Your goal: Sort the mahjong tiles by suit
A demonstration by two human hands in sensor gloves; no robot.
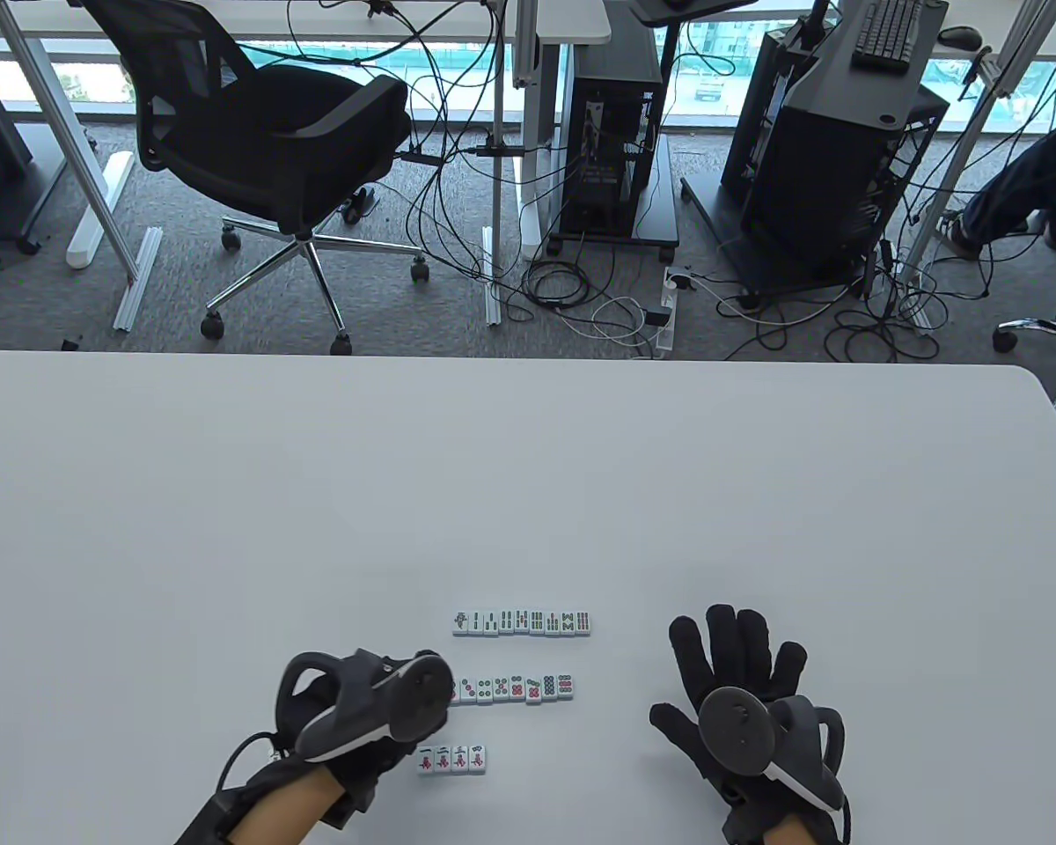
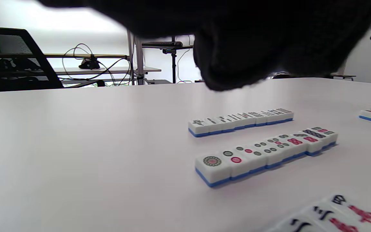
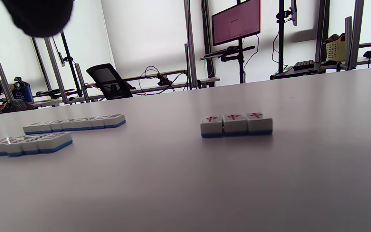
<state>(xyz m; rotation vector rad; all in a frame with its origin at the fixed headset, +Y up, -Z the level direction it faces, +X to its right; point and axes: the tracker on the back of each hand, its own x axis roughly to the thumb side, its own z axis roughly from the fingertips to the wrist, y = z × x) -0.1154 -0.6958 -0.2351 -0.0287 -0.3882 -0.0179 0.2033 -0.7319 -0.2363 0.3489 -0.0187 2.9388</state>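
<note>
We see three rows of small white, blue-backed mahjong tiles on the white worktop (image 1: 229, 493), long axes running left to right: bamboo row (image 1: 522, 621) farthest, circle row (image 1: 512, 689) in the middle, short character row (image 1: 451, 760) nearest. Our left hand (image 1: 365, 713) sits just left of both nearer rows, nearer them than the right; its fingers seem curled, hidden beneath the tracker, so we cannot tell whether they hold anything. Our right hand (image 1: 739, 687) lies spread flat and empty, well apart. Three red-marked tiles (image 3: 236, 124) show only in the right wrist view. Beyond stands a black office chair (image 1: 264, 150).

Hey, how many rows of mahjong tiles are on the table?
4: bamboo row farthest, circle row in the middle, short character row nearest, and a three-tile row off right, unseen in the table view.
</note>
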